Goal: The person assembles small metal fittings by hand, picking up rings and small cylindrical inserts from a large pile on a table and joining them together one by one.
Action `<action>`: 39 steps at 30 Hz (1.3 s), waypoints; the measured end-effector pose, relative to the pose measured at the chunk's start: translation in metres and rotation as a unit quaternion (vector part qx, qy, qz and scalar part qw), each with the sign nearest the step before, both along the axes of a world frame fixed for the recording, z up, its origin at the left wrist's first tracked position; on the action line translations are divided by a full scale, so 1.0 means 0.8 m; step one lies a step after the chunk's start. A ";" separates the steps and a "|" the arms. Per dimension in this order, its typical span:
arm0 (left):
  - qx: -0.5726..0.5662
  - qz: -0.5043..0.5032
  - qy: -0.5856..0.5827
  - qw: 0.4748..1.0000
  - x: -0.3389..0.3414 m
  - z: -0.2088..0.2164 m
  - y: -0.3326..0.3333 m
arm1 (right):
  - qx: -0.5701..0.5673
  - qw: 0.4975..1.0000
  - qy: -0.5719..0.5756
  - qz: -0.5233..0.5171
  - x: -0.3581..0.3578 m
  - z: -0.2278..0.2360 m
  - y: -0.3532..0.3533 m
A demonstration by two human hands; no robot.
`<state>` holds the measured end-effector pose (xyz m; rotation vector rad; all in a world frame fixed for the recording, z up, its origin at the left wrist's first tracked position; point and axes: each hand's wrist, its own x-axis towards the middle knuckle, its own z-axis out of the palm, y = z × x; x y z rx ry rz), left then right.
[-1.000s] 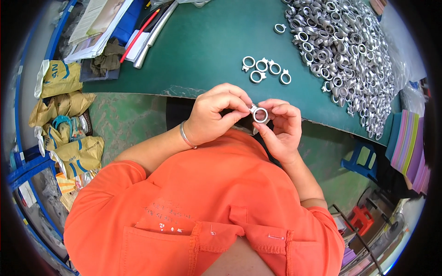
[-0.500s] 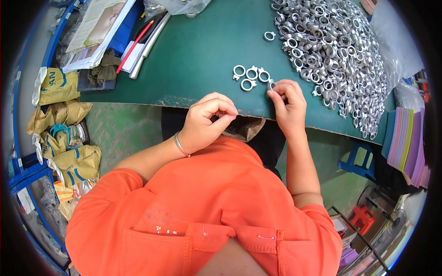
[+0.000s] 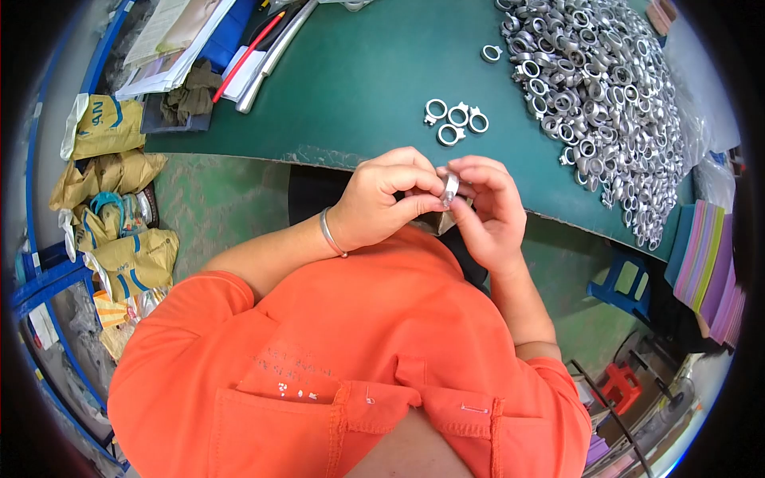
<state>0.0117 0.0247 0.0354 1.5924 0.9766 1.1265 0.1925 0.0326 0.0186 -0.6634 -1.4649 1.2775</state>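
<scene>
A small silver metal ring [image 3: 450,189] with a stubby lug is held between my hands just off the table's near edge. The thumb and fingertips of my left hand [image 3: 388,193] pinch it from the left. From the other side, my right hand [image 3: 496,209] closes its curled fingers and thumb on the same ring. My fingers cover part of it, so whether anything else small is in the pinch cannot be seen. Beyond my hands, several similar rings [image 3: 451,135] lie in a loose cluster on the green tabletop [image 3: 351,88].
A large heap of metal rings [image 3: 594,103] covers the table's right side, with one stray ring [image 3: 492,53] beside it. Papers [image 3: 171,48] and a red pen [image 3: 247,60] lie at the far left. A blue stool [image 3: 621,283] stands below the table on the right.
My right hand has taken a ring from the cluster and drawn it left and nearer, to my left hand. My left hand has moved right to meet it. The view has shifted slightly.
</scene>
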 end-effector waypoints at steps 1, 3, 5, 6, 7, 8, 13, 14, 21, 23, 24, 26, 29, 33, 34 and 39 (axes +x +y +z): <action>0.027 0.001 0.010 1.000 0.000 0.000 0.000 | -0.058 0.998 0.015 0.011 0.000 0.003 0.000; 0.053 0.000 0.037 0.998 -0.004 0.000 0.000 | -0.222 0.971 0.047 0.075 0.014 0.007 0.003; 0.079 -0.004 0.063 0.995 -0.005 -0.002 -0.001 | -0.239 0.963 0.048 0.116 0.020 0.005 0.006; 0.084 -0.009 0.067 0.994 -0.005 -0.006 -0.003 | -0.240 0.963 0.048 0.115 0.018 0.004 0.003; 0.088 -0.014 0.071 0.993 -0.005 -0.008 -0.004 | -0.207 0.971 0.055 0.104 0.013 0.004 0.000; 0.090 -0.013 0.071 0.993 -0.007 -0.006 -0.005 | -0.173 0.979 0.062 0.095 0.010 0.004 0.000; -0.014 0.066 0.052 0.996 -0.016 -0.008 -0.009 | 0.023 0.979 -0.180 0.090 0.014 0.012 0.014; -0.016 0.062 0.053 0.997 -0.017 -0.008 -0.008 | 0.093 0.964 -0.248 0.010 0.012 0.003 0.020; -0.040 0.041 0.034 0.998 -0.008 -0.002 -0.007 | 0.200 0.862 -0.435 -0.164 -0.012 -0.013 0.051; -0.095 0.052 0.021 0.994 -0.011 -0.006 -0.008 | 0.200 0.868 -0.429 -0.154 -0.009 -0.013 0.048; -0.135 0.049 -0.016 0.989 -0.014 -0.012 -0.008 | 0.130 0.928 -0.332 -0.112 -0.005 -0.013 0.046; -0.166 0.038 -0.050 0.984 -0.016 -0.012 -0.005 | -0.036 0.986 -0.159 -0.028 0.000 -0.008 0.032; -0.171 0.021 -0.094 0.980 -0.011 -0.013 -0.003 | -0.117 0.993 -0.030 0.018 -0.002 -0.005 0.015; -0.064 0.007 0.004 0.998 -0.009 0.000 -0.002 | -0.060 0.996 0.057 0.026 -0.007 -0.010 0.003; -0.066 0.006 0.002 0.998 -0.008 -0.002 -0.002 | -0.084 0.993 0.070 0.034 -0.005 -0.011 0.004; 0.076 -0.018 0.059 0.995 -0.009 -0.005 -0.003 | -0.290 0.950 0.059 0.100 0.014 0.000 0.015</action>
